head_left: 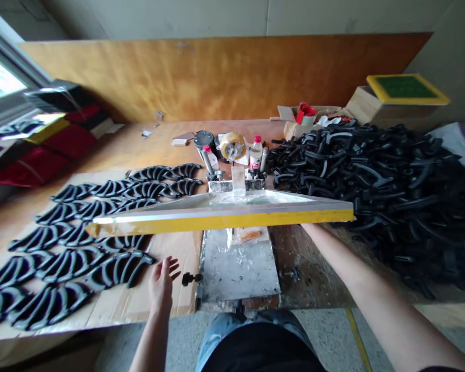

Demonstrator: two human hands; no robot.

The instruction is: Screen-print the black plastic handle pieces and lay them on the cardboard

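Note:
My left hand (161,283) hovers open, fingers spread, over the cardboard sheet (170,305) just right of the nearest curved black plastic part (120,268). It holds nothing. My right forearm (356,281) reaches up under the raised yellow-framed printing screen (225,214), and the hand itself is hidden behind that frame. Below the screen lies a foil-covered printing plate (238,271) with a small orange-brown piece (248,235) at its far end.
Rows of curved black parts (62,243) cover the cardboard at left. A big heap of the same black parts (380,181) fills the right of the table. Bottles (256,152), a tape roll (232,146) and boxes (372,103) stand behind the screen hinge.

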